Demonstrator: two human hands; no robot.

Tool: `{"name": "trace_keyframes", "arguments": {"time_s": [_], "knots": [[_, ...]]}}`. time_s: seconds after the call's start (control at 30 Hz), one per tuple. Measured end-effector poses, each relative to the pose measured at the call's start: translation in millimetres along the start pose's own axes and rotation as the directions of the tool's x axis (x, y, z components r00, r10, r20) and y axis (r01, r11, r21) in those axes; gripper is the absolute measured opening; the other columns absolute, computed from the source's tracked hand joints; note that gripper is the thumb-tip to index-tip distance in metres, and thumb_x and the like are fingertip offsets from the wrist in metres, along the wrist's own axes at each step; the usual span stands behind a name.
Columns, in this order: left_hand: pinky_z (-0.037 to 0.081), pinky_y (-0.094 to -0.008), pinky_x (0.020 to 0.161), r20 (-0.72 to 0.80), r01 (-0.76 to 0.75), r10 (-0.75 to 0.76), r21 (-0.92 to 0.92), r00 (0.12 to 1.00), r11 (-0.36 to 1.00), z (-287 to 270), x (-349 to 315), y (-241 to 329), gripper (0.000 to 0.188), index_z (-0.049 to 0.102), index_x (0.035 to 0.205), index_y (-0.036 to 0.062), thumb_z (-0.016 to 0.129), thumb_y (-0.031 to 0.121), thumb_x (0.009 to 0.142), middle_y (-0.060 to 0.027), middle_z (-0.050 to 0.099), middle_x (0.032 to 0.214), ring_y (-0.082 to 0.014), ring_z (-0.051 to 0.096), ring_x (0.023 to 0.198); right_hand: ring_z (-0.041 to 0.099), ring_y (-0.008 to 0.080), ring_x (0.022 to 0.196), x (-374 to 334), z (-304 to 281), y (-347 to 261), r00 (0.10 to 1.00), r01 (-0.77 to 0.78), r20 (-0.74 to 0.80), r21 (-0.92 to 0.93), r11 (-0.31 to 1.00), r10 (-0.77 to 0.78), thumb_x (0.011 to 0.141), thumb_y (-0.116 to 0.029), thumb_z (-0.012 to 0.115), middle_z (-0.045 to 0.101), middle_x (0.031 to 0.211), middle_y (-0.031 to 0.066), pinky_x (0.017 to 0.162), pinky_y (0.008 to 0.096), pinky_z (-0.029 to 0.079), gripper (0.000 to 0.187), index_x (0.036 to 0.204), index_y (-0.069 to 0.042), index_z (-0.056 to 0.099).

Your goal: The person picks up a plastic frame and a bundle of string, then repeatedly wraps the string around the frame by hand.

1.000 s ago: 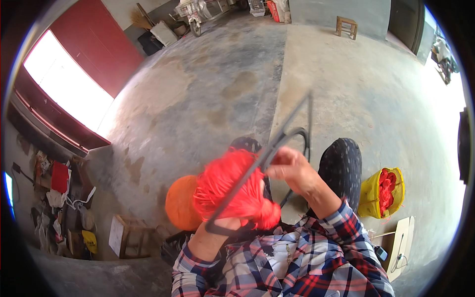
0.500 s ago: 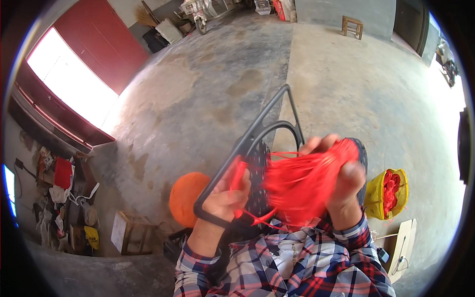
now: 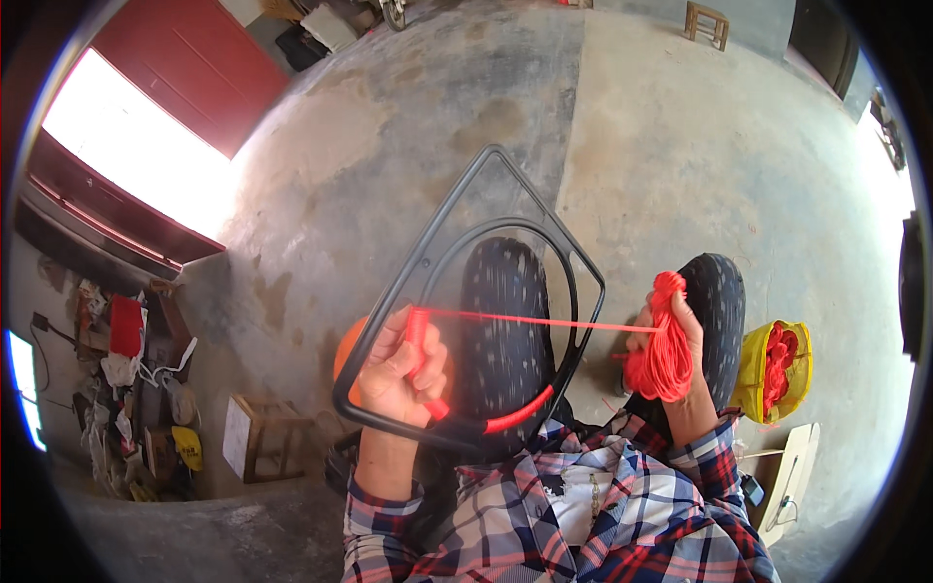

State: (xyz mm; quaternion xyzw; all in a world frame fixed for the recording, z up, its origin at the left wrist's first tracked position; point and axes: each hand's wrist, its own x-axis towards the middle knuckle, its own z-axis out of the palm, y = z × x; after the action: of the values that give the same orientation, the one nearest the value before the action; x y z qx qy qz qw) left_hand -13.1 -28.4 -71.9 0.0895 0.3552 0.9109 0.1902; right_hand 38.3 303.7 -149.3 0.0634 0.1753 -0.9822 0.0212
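A black frame (image 3: 425, 263), angular outside with a round ring inside, stands tilted above my knees. My left hand (image 3: 400, 379) is closed round the ring's left side, where red cord is wound tightly. More red winding (image 3: 520, 416) covers the ring's lower part; its upper arc is bare. My right hand (image 3: 688, 325) grips a thick looped bundle of red cord (image 3: 668, 358) to the right of the frame. Between the hands, one taut strand (image 3: 544, 322) crosses the ring's opening. My left fingers partly hide the winding beneath them.
A yellow bag (image 3: 805, 369) with red cord inside stands right of my knee. An orange round thing (image 3: 348, 355) shows behind my left hand. Farther left are a wooden stool (image 3: 255, 437) and piled clutter. Another small stool (image 3: 707, 24) stands far off on the concrete floor.
The bundle has swung right and down, away from the frame, and the strand is now stretched taut. The frame has shifted left and turned more face-on, showing the wound ring.
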Motion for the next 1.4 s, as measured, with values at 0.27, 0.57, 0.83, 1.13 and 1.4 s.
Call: {"name": "trace_keyframes", "arguments": {"time_s": [0.27, 0.57, 0.83, 1.13, 1.4], "knots": [[0.026, -0.0205, 0.039, -0.026, 0.036, -0.037, -0.027, 0.999, 0.999, -6, 0, -2, 0.039, 0.055, 0.128, 0.0109, 0.063, 0.015, 0.090, -0.0104, 0.051, 0.088, -0.0117, 0.038, 0.055, 0.055, 0.0176, 0.058, 7, 33, -9, 0.949, 0.030, 0.280, 0.370, 0.928, -0.143, 0.099, -0.050, 0.039, 0.055, 0.072, 0.0030, 0.081, 0.0413, 0.048, 0.048, 0.110, -0.005, 0.050], [0.023, -0.0239, 0.035, -0.056, 0.224, -0.220, 0.064, 0.974, 0.973, -4, 19, 2, 0.043, 0.053, 0.116, -0.0001, 0.052, 0.038, 0.096, -0.0032, 0.045, 0.065, -0.0092, 0.030, 0.040, 0.046, 0.0165, 0.047, -8, 3, 17, 0.997, -0.062, 0.050, 0.097, 0.993, 0.057, 0.099, -0.049, 0.036, 0.048, 0.061, 0.0043, 0.053, 0.0324, 0.038, 0.048, 0.110, -0.004, 0.051], [0.021, -0.0246, 0.035, -0.050, 0.419, -0.425, -0.094, 0.904, 0.903, -9, 41, -16, 0.041, 0.058, 0.104, -0.0024, 0.053, 0.037, 0.095, -0.0037, 0.046, 0.058, -0.0093, 0.031, 0.041, 0.056, 0.0162, 0.059, -20, 7, 50, 0.999, -0.047, -0.044, -0.902, 0.429, 0.016, 0.088, -0.029, 0.065, 0.057, 0.072, 0.0069, 0.057, 0.0305, 0.046, 0.038, 0.108, -0.002, 0.048], [0.036, -0.0231, 0.048, 0.115, 0.476, -0.495, 0.159, 0.861, 0.865, 30, 66, -29, 0.055, 0.049, 0.131, -0.0037, 0.057, 0.036, 0.094, -0.0179, 0.062, 0.104, -0.0090, 0.046, 0.058, 0.062, 0.0451, 0.068, -11, 19, 71, 0.998, -0.054, -0.058, -0.954, -0.296, 0.007, 0.090, -0.048, 0.056, 0.061, 0.067, 0.0257, 0.062, 0.0501, 0.048, 0.056, 0.109, 0.003, 0.043], [0.036, -0.0238, 0.053, 0.137, 0.359, -0.404, 0.270, 0.904, 0.894, 62, 56, -28, 0.050, 0.051, 0.126, -0.0056, 0.062, 0.030, 0.092, -0.0071, 0.059, 0.077, -0.0099, 0.046, 0.060, 0.064, 0.0220, 0.070, 1, 31, 56, 0.986, -0.166, -0.147, -0.922, 0.350, 0.080, 0.095, -0.033, 0.054, 0.063, 0.078, 0.0116, 0.065, 0.0385, 0.050, 0.038, 0.109, 0.001, 0.044]]}}
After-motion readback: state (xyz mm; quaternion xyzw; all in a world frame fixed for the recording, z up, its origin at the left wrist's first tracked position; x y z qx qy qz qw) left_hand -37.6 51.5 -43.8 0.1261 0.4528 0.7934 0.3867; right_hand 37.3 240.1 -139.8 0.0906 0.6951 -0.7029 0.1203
